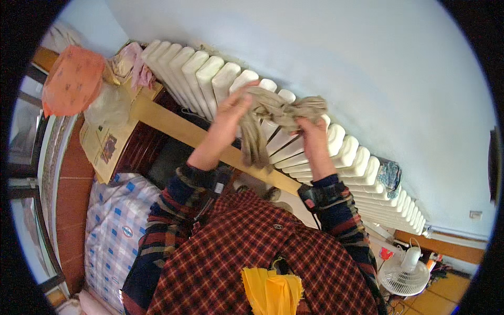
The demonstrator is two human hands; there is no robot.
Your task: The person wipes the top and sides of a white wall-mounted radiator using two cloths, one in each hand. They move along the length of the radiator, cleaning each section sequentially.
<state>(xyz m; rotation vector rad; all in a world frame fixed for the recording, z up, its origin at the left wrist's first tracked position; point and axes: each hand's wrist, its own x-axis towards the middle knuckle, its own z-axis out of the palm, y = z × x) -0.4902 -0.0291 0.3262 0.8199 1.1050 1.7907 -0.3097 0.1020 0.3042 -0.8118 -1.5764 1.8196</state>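
Note:
A twisted grey-brown cloth [278,110] stretches between my hands, above the white radiator [286,149]. My left hand [229,119] is at the cloth's left part, its fingers partly hidden and closed on the fabric. One end of the cloth hangs down beside that hand. My right hand [314,137] pinches the bunched right part, with thumb and fingers closed. A dark strap with a small device [310,197] is round my right wrist.
A patterned blue-green cloth [389,178] lies on the radiator farther right. To the left are a pink cloth [140,68], an orange bag [74,81] and a checked cover [118,231]. A wooden board [176,123] runs in front of the radiator. A white fan [404,275] stands lower right.

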